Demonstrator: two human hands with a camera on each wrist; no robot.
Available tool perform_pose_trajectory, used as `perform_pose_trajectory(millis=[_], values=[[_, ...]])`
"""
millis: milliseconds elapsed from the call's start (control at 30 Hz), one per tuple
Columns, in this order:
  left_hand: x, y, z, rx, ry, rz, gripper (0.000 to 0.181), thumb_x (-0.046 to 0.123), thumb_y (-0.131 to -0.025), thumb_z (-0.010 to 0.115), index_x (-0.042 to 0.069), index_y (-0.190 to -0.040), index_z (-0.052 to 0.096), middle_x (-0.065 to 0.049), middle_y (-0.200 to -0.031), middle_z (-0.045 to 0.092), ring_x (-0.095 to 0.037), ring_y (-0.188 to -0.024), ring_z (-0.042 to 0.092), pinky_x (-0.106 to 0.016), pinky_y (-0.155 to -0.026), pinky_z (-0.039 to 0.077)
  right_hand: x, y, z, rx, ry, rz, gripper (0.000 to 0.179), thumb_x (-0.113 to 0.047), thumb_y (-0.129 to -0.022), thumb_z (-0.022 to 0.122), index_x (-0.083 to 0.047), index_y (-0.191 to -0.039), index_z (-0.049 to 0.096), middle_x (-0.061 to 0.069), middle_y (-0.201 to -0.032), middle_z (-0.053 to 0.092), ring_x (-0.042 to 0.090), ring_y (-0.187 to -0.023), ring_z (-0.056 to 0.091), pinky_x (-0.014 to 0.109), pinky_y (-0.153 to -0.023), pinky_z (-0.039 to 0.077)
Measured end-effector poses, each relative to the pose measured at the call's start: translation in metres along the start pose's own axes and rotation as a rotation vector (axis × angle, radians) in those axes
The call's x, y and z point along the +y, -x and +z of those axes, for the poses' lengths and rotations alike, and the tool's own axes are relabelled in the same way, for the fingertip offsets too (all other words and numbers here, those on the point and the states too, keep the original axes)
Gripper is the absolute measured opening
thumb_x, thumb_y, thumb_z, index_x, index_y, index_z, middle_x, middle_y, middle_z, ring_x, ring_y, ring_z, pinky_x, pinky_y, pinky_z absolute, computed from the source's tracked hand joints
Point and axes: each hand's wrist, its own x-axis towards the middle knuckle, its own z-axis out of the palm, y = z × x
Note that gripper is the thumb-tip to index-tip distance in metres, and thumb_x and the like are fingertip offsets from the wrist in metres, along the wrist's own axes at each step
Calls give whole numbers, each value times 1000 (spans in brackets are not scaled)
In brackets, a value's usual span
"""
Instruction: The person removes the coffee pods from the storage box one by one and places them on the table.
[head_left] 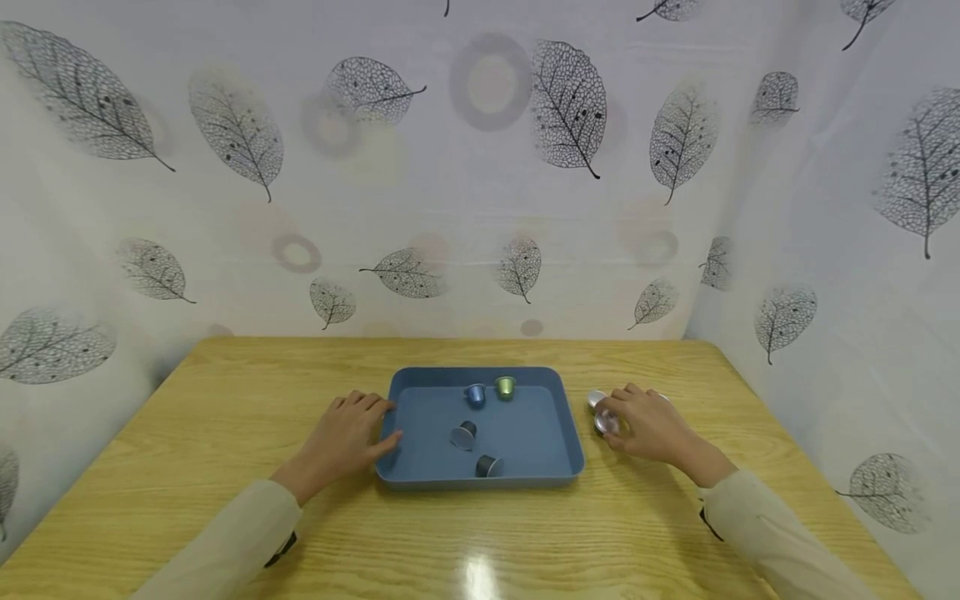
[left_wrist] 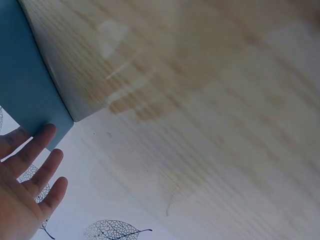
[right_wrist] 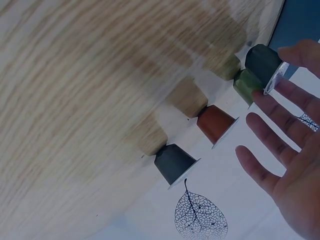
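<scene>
My right hand (head_left: 647,423) pinches a dark coffee capsule (right_wrist: 261,61) by its silver rim, just right of the blue tray (head_left: 427,480). Close by, in the right wrist view, a green capsule (right_wrist: 245,87) stands partly behind it, then an orange capsule (right_wrist: 215,123) and a black capsule (right_wrist: 173,163) in a row. My left hand (head_left: 339,440) touches the tray's left side with relaxed fingers, thumb over the rim. Inside the tray lie a blue capsule (head_left: 476,395), a light green capsule (head_left: 506,387) and two dark capsules, one (head_left: 468,432) mid-tray, another (head_left: 487,466) near the front wall.
A wooden table (head_left: 480,542) carries everything. Behind it and along both sides hangs a pale curtain (head_left: 465,192) printed with leaves. The capsules right of the tray are mostly hidden by my right hand in the head view.
</scene>
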Motion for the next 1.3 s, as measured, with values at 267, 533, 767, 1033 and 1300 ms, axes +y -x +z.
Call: perform_pose_trajectory(millis=[267,533,767,1033,1300], values=[[0,0,0,-11,2,-7,42,42,-83,60,9,-110,62,-7,-108,62,-26,-98,55,-45,-84,45,-1,0,-1,-17,-14,1,31,-26,-71,73,-17,-99,65,1,-92,64,20,-84,55,42,-65,46],[-1,0,1,-7,18,-8,43,43,-83,61,9,-110,62,-6,-109,62,-26,-99,55,-46,-84,45,-1,1,-2,-35,-5,-3,32,-27,-71,72,-16,-101,66,2,-94,64,22,-86,57,41,-64,47],[-1,0,1,1,16,-5,44,43,-83,61,9,-110,63,-6,-108,62,-26,-98,56,-46,-83,45,-1,1,-3,-30,-10,-1,32,-26,-71,72,-15,-101,66,2,-94,64,22,-85,57,42,-65,47],[-1,1,1,3,15,-2,43,42,-82,62,8,-109,62,-7,-108,62,-27,-98,55,-46,-83,45,0,1,-1,-43,-15,13,33,-27,-71,73,-16,-101,66,1,-95,64,22,-86,57,42,-65,47],[-2,1,2,1,17,-7,43,43,-83,61,9,-110,62,-6,-108,62,-26,-99,55,-46,-83,45,-1,2,-3,-41,-35,22,32,-25,-72,72,-16,-102,66,1,-95,65,23,-88,57,45,-69,47]])
